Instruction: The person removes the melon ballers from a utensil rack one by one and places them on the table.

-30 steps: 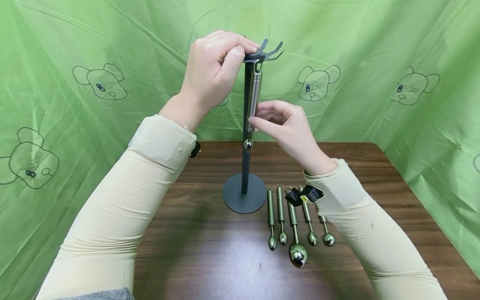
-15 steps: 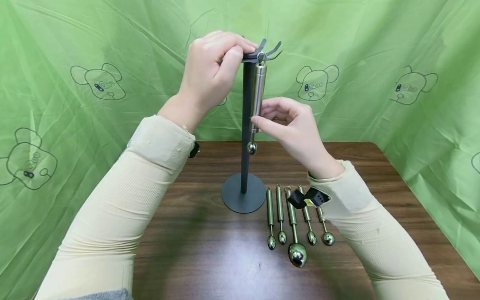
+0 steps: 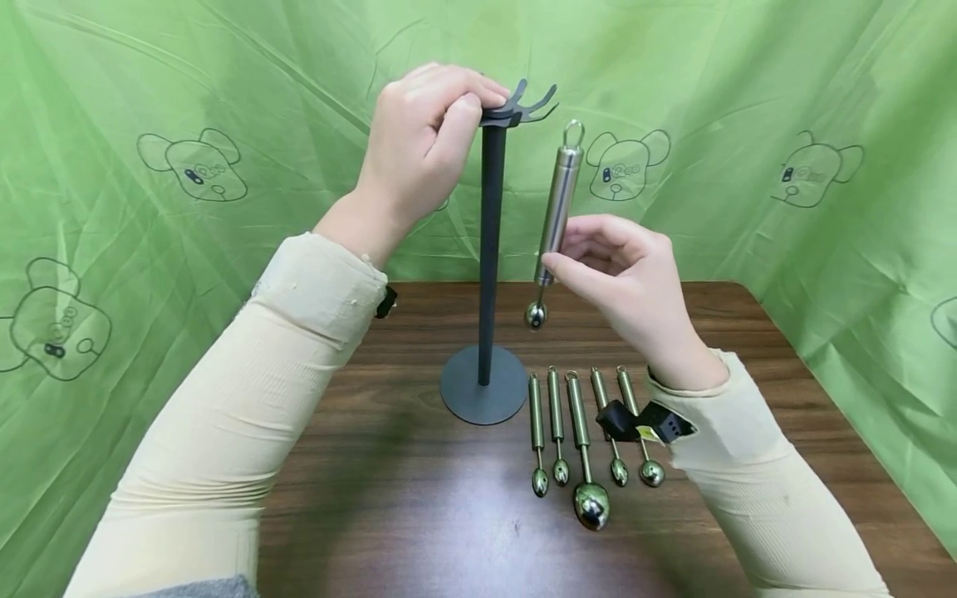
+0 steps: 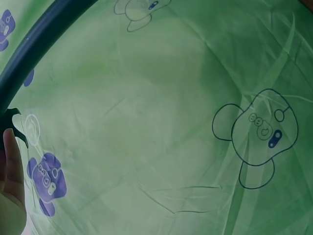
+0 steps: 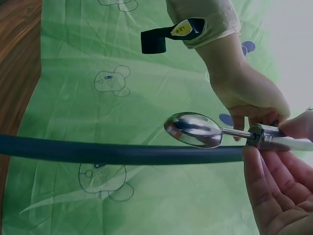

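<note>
My right hand point(image 3: 628, 274) pinches a small steel scoop point(image 3: 559, 195) low on its handle, thumb against fingers. The scoop tilts with its hanging loop up and bowl down, off to the right of a dark hook stand point(image 3: 489, 241). In the right wrist view the oval bowl point(image 5: 194, 129) shows clearly beyond the fingertips. My left hand point(image 3: 422, 137) grips the top of the stand, its fingers covering the left-side hooks. Curved hooks point(image 3: 538, 104) stick out to the right of that hand, with nothing hanging on them.
Several steel scoops lie in a row on the wooden table point(image 3: 359, 498), right of the stand's round base point(image 3: 484, 399). The middle scoop point(image 3: 591, 505) has the largest bowl. Green cloth point(image 3: 299, 66) with printed bear heads encloses the table.
The scoop has come away from the stand's hook, moving right and slightly down in my right hand. My left hand keeps its place on the stand's top.
</note>
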`<state>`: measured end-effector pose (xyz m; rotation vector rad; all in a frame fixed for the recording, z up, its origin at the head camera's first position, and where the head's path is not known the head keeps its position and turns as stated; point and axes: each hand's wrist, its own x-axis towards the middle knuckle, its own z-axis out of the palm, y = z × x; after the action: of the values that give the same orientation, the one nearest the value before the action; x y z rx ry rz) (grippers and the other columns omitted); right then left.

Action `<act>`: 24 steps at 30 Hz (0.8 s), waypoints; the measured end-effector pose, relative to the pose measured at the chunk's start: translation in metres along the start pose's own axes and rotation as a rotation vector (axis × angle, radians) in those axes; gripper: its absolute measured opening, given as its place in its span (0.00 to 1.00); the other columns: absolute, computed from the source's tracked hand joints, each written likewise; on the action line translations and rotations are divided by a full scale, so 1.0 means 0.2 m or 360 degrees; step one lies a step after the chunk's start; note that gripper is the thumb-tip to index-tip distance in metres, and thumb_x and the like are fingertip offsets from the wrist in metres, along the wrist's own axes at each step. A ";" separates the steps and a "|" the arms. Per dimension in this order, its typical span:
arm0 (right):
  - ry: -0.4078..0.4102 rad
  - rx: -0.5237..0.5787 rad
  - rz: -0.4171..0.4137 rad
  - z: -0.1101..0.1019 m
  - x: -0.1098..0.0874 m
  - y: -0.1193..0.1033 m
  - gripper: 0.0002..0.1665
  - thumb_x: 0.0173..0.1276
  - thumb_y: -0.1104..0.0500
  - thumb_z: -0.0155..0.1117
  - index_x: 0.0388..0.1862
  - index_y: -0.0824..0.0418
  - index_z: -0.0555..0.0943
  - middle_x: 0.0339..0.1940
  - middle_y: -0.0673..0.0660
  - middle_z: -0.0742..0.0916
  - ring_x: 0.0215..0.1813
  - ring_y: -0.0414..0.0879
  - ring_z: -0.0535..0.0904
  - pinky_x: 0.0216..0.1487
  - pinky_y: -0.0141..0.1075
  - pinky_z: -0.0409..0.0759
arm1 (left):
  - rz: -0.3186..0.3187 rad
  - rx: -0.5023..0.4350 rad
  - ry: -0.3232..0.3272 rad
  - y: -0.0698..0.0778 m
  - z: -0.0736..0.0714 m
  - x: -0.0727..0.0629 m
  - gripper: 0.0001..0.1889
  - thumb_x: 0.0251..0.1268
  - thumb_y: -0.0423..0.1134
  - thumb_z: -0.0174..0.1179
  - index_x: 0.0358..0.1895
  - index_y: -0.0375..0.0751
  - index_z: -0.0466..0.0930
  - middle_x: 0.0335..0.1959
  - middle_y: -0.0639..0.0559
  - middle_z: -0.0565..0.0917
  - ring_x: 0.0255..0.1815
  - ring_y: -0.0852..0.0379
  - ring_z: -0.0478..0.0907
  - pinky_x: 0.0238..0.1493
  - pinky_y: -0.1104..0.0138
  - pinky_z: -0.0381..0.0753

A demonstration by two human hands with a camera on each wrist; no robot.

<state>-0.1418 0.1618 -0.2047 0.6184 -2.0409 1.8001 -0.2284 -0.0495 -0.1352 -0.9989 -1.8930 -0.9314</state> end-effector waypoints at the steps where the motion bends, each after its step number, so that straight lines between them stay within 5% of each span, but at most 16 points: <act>1: 0.0009 0.0001 0.0015 -0.01 -0.01 0.00 0.15 0.58 0.74 0.68 0.39 0.58 0.87 0.30 0.46 0.89 0.34 0.39 0.85 0.40 0.29 0.83 | -0.0005 0.0005 -0.0004 0.00 0.00 0.00 0.20 0.65 0.31 0.43 0.39 0.36 0.89 0.42 0.48 0.90 0.47 0.54 0.83 0.51 0.70 0.74; 12: 0.0037 -0.0017 0.0094 -0.13 -0.13 0.05 0.17 0.58 0.76 0.68 0.38 0.56 0.87 0.29 0.47 0.89 0.32 0.38 0.84 0.38 0.27 0.82 | -0.0116 0.0159 -0.0149 0.03 -0.06 0.00 0.19 0.69 0.33 0.44 0.43 0.40 0.89 0.46 0.52 0.90 0.47 0.54 0.80 0.49 0.67 0.74; 24: 0.0017 -0.0215 0.0290 -0.31 -0.23 0.09 0.13 0.61 0.71 0.69 0.41 0.55 0.87 0.31 0.44 0.90 0.29 0.36 0.85 0.34 0.25 0.81 | -0.0083 0.0260 -0.0170 0.06 -0.09 -0.01 0.19 0.74 0.40 0.46 0.42 0.42 0.89 0.45 0.54 0.89 0.48 0.56 0.79 0.46 0.70 0.76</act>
<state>-0.1138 0.2286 -0.2373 0.3949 -2.2526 1.7378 -0.2120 -0.0613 -0.1268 -0.9212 -2.0573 -0.7518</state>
